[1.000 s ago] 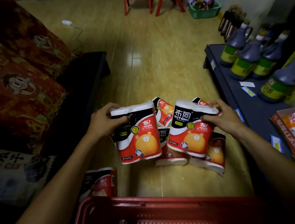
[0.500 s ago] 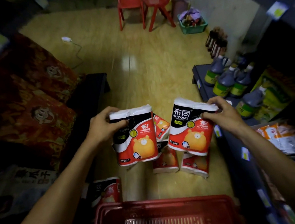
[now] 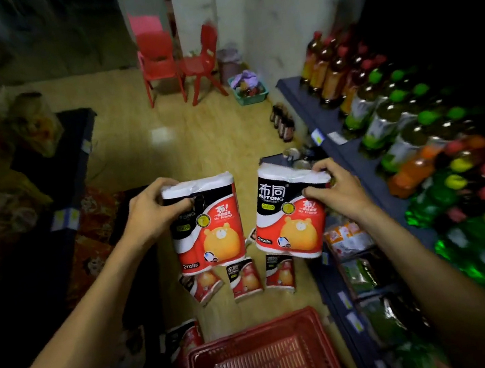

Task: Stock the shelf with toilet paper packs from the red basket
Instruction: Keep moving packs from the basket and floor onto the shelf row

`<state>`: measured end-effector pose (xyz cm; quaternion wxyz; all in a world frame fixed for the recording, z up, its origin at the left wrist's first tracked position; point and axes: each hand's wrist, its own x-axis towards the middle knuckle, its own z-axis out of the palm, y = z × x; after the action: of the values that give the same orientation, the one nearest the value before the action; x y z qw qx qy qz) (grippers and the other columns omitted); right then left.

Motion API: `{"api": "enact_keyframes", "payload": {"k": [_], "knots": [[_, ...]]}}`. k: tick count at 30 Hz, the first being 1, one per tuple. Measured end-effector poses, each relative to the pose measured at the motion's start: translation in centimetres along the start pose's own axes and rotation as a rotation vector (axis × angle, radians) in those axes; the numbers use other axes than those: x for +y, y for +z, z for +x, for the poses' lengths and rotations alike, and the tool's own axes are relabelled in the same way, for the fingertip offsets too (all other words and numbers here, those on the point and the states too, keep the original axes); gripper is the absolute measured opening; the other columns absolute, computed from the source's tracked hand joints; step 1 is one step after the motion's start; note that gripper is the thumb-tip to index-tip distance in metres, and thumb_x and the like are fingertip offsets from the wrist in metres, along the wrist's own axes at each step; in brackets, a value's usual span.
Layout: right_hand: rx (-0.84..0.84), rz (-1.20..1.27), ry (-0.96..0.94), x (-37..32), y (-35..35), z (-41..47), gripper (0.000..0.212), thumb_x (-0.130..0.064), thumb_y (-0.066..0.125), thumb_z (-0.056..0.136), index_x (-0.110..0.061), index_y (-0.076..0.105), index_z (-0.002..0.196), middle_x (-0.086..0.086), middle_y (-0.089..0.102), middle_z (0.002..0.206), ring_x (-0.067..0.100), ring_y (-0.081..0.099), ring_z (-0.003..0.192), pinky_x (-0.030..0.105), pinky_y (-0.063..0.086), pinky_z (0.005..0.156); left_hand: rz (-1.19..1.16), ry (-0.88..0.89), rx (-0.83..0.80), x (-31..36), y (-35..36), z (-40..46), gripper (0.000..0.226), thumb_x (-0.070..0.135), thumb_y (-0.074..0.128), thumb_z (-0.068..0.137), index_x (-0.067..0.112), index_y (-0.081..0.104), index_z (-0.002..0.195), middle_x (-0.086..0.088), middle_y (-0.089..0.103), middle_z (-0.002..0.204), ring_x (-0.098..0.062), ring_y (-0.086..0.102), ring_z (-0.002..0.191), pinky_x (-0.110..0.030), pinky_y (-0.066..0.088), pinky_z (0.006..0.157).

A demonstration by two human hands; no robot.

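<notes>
My left hand (image 3: 148,211) grips the top of one toilet paper pack (image 3: 208,235), red, black and white with an orange bear. My right hand (image 3: 336,187) grips the top of a second, matching pack (image 3: 290,224). Both packs hang upright, side by side, high above the floor. Three more packs (image 3: 245,278) lie on the wooden floor below them, and another pack (image 3: 185,340) lies left of the red basket (image 3: 326,346). The basket sits on the floor at the bottom centre, and its visible inside holds nothing.
Shelves (image 3: 310,96) on the right hold rows of drink bottles (image 3: 382,120) and snack bags (image 3: 346,236). Dark low shelves with red patterned bags (image 3: 92,236) line the left. Two red chairs (image 3: 181,64) and a green basket (image 3: 248,88) stand at the far wall.
Both hands have risen with their packs, and the view has lifted higher above the floor. The packs on the floor and the basket now look smaller and farther below.
</notes>
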<state>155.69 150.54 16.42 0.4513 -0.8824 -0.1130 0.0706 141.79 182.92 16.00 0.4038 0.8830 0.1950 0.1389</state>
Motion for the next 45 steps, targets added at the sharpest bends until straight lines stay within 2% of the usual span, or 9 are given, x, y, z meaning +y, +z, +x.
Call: {"api": "enact_keyframes", "payload": {"k": [5, 13, 17, 19, 22, 27, 32, 39, 45], "knots": [[0.097, -0.056, 0.033, -5.6, -8.0, -6.3, 0.040, -0.036, 0.075, 0.064, -0.031, 0.051, 0.095, -0.003, 0.068, 0.093, 0.016, 0.064, 0.080, 0.040, 0.056, 0.072, -0.024, 0.100, -0.102, 8.4, -3.6, -1.6, 0.045, 0.044, 0.075, 0.065, 0.023, 0.068, 0.103, -0.001, 0.070, 0.095, -0.011, 0.062, 0.092, -0.022, 0.041, 0.077], [0.312, -0.193, 0.053, -13.2, -23.3, -19.3, 0.040, -0.044, 0.071, 0.066, -0.039, 0.046, 0.097, -0.008, 0.064, 0.105, 0.019, 0.062, 0.090, 0.037, 0.054, 0.078, -0.097, 0.366, -0.277, 26.2, -5.7, -4.5, 0.038, 0.061, 0.061, 0.050, 0.053, 0.061, 0.088, 0.000, 0.071, 0.093, -0.017, 0.067, 0.086, -0.035, 0.055, 0.081], [0.460, -0.238, 0.079, -16.4, -31.5, -28.0, 0.037, -0.043, 0.071, 0.067, -0.037, 0.048, 0.095, -0.011, 0.066, 0.091, 0.016, 0.063, 0.085, 0.034, 0.052, 0.077, -0.166, 0.560, -0.310, 36.8, -5.5, -8.4, 0.030, 0.062, 0.060, 0.055, 0.065, 0.057, 0.084, 0.010, 0.070, 0.088, -0.011, 0.065, 0.080, -0.031, 0.052, 0.075], [0.527, -0.249, 0.099, -17.4, -35.5, -32.5, 0.035, -0.043, 0.070, 0.069, -0.036, 0.049, 0.096, -0.010, 0.066, 0.088, 0.015, 0.062, 0.084, 0.035, 0.052, 0.076, -0.212, 0.642, -0.336, 42.1, -5.3, -10.9, 0.029, 0.058, 0.062, 0.056, 0.067, 0.056, 0.083, 0.021, 0.068, 0.083, -0.001, 0.062, 0.074, -0.019, 0.050, 0.070], [0.634, -0.257, 0.130, -18.2, -41.2, -39.7, 0.034, -0.043, 0.071, 0.071, -0.037, 0.051, 0.098, -0.011, 0.066, 0.090, 0.012, 0.062, 0.082, 0.033, 0.052, 0.074, -0.303, 0.761, -0.401, 49.2, -4.8, -15.5, 0.027, 0.052, 0.067, 0.059, 0.063, 0.058, 0.082, 0.035, 0.064, 0.081, 0.011, 0.060, 0.069, -0.002, 0.043, 0.058], [0.820, -0.259, 0.155, -18.7, -49.1, -50.9, 0.030, -0.038, 0.073, 0.073, -0.040, 0.053, 0.095, -0.015, 0.064, 0.099, 0.006, 0.061, 0.085, 0.029, 0.052, 0.075, -0.378, 0.920, -0.453, 58.7, -2.2, -23.0, 0.028, 0.020, 0.075, 0.081, 0.044, 0.063, 0.087, 0.015, 0.069, 0.087, 0.013, 0.060, 0.073, -0.009, 0.044, 0.060], [0.923, -0.286, 0.203, -18.7, -54.3, -57.6, 0.031, -0.039, 0.073, 0.075, -0.038, 0.054, 0.099, -0.020, 0.061, 0.095, 0.010, 0.062, 0.089, 0.034, 0.054, 0.079, -0.370, 1.038, -0.478, 65.2, -0.2, -27.9, 0.026, 0.026, 0.075, 0.082, 0.031, 0.066, 0.106, 0.003, 0.068, 0.098, -0.014, 0.063, 0.088, -0.019, 0.049, 0.069], [1.032, -0.288, 0.245, -17.8, -58.7, -58.0, 0.031, -0.038, 0.073, 0.074, -0.037, 0.053, 0.098, -0.014, 0.062, 0.095, 0.016, 0.063, 0.089, 0.039, 0.055, 0.079, -0.355, 1.044, -0.491, 70.1, 2.4, -27.7, 0.032, 0.032, 0.073, 0.082, 0.028, 0.065, 0.113, -0.004, 0.068, 0.098, -0.024, 0.065, 0.088, -0.039, 0.054, 0.075], [1.061, -0.276, 0.253, -17.5, -60.2, -53.5, 0.033, -0.040, 0.071, 0.078, -0.039, 0.052, 0.104, -0.003, 0.058, 0.109, 0.020, 0.062, 0.093, 0.036, 0.056, 0.071, -0.372, 1.033, -0.504, 72.8, 4.8, -21.7, 0.033, 0.028, 0.072, 0.083, 0.025, 0.063, 0.115, 0.004, 0.064, 0.090, -0.006, 0.061, 0.080, -0.017, 0.045, 0.062]]}}
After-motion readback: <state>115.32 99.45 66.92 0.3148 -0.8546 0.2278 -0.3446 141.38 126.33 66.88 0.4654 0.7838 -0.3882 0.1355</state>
